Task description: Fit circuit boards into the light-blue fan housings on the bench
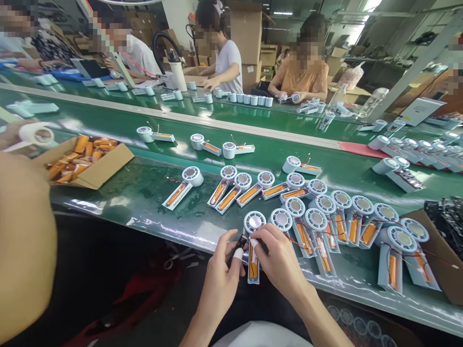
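My left hand (224, 270) pinches a small black circuit board (240, 245) at the table's front edge; its thumb wears a white finger cover. Close beside it, my right hand (277, 253) has its fingertips together at the board's upper end. What they hold there is too small to make out. Between my hands lies a pale blue handheld fan housing (254, 222), its round head away from me. Its open handle, with an orange battery (254, 266) inside, points towards me and juts over the edge. Another fan housing (281, 220) lies just right of it.
Several similar fan housings (315, 220) crowd the right side. A carton of black boards (443, 260) stands at far right, a carton of orange batteries (104, 166) at left. A neighbour's arm (25, 241) reaches in from the left. Co-workers sit beyond the green conveyor belt (173, 118).
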`<state>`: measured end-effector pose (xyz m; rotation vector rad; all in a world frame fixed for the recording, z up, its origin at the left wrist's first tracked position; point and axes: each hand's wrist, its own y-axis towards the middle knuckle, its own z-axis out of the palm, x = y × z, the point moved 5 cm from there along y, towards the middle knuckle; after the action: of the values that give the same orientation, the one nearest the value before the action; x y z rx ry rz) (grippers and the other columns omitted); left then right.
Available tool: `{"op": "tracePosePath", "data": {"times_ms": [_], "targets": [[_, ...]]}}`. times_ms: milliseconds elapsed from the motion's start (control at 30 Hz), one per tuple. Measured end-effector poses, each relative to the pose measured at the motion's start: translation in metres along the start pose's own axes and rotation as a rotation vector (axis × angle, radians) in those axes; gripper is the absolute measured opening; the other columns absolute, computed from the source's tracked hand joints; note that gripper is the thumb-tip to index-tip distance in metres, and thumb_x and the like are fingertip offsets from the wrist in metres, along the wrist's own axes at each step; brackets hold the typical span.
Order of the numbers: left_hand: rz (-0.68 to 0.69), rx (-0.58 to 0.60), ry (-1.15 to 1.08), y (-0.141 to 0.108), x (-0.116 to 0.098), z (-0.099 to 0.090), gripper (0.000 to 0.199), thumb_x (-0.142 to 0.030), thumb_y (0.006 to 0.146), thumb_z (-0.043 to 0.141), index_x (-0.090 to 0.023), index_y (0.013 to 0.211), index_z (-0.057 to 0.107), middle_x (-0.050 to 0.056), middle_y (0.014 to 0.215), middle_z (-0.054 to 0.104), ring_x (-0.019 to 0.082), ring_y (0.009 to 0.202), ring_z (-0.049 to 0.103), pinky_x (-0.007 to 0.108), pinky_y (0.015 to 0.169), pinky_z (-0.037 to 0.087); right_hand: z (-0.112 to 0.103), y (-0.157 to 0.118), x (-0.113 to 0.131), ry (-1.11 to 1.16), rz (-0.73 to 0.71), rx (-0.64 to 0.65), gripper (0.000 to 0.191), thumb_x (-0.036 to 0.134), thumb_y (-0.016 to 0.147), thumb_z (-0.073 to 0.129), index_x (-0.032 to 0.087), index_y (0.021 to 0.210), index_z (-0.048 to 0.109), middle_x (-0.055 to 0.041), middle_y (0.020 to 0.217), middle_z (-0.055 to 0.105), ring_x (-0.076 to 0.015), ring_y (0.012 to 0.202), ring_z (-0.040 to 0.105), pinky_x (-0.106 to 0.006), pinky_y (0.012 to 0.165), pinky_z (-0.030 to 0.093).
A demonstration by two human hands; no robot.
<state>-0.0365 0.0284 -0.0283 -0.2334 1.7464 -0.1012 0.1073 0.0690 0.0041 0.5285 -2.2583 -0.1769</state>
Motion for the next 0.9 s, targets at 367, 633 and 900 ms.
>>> {"op": "tracePosePath", "data": {"times_ms": [367, 633, 900], "targets": [[0.133, -0.052, 0.239, -0.003, -0.009, 0.0, 0.031, -0.03, 0.093, 0.045, -0.022, 0.118, 0.062, 0.01, 0.113, 0.076, 0.018, 0.067, 0.073, 0.031, 0.067, 0.059, 0.002, 0.001, 0.001, -0.019, -0.012, 0.019, 0.016, 0.007, 0.092, 0.055, 0.021, 0.093, 0.063, -0.0038, 0.093, 0.066, -0.0214, 0.086, 0.061, -0.031, 0.076, 0.046], [0.173, -0.043, 0.239, -0.006, -0.007, 0.0, 0.035, -0.031, 0.095, 0.046, -0.019, 0.122, 0.065, 0.01, 0.106, 0.077, 0.02, 0.074, 0.074, 0.029, 0.068, 0.058, 0.004, 0.0, 0.003, 0.15, 0.07, -0.002, 0.017, 0.007, 0.092, 0.053, 0.021, 0.088, 0.062, -0.0026, 0.09, 0.064, -0.019, 0.083, 0.059, -0.028, 0.072, 0.045], [0.139, 0.12, 0.075, 0.011, 0.001, -0.011, 0.035, -0.036, 0.096, 0.052, -0.019, 0.121, 0.069, 0.005, 0.094, 0.072, 0.012, 0.062, 0.06, 0.022, 0.055, 0.049, -0.003, 0.006, -0.001, 0.224, 0.144, 0.077, 0.018, 0.007, 0.09, 0.06, 0.021, 0.097, 0.069, -0.001, 0.088, 0.061, -0.0158, 0.079, 0.059, -0.026, 0.071, 0.044]]}}
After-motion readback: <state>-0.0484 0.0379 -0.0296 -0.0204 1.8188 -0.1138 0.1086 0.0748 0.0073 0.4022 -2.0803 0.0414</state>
